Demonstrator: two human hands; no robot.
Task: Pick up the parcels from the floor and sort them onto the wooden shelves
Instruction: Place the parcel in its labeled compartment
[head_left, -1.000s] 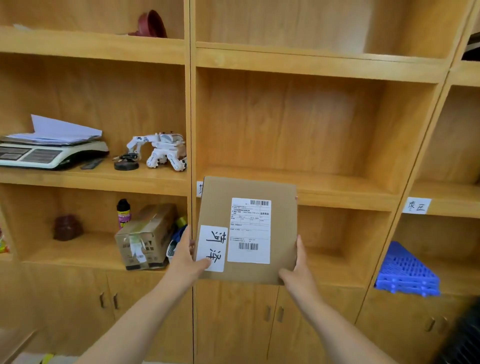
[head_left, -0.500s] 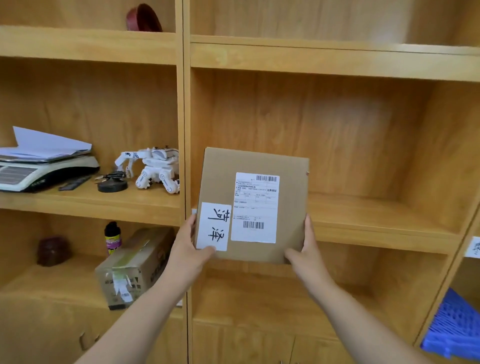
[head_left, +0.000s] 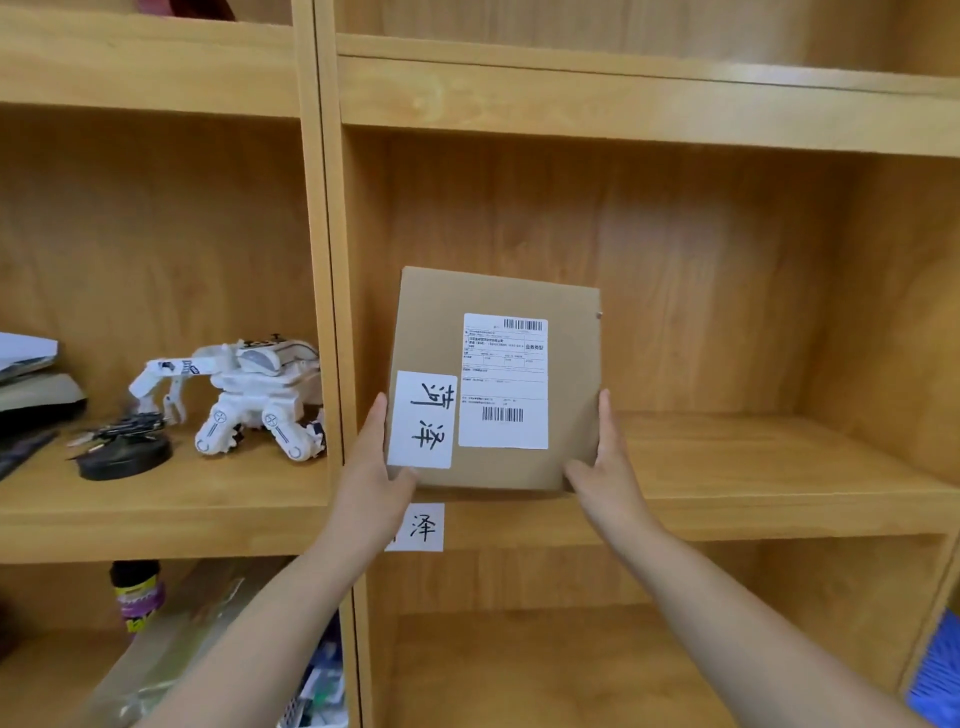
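A flat brown cardboard parcel with a white shipping label and a white handwritten tag stands upright at the front of the middle wooden shelf. My left hand grips its lower left edge and my right hand grips its lower right edge. The parcel's bottom edge is at the level of the shelf board, near the compartment's left wall. A white paper tag with one handwritten character is stuck to the shelf's front edge just below the parcel.
In the left compartment stand a white toy robot, a black round base and the corner of a scale. Below it are a dark bottle and a taped box. A blue plastic piece shows at the lower right.
Both hands have lifted the parcel from in front of the lower shelf to the middle shelf and carried it forward. The view has come closer to the shelves.
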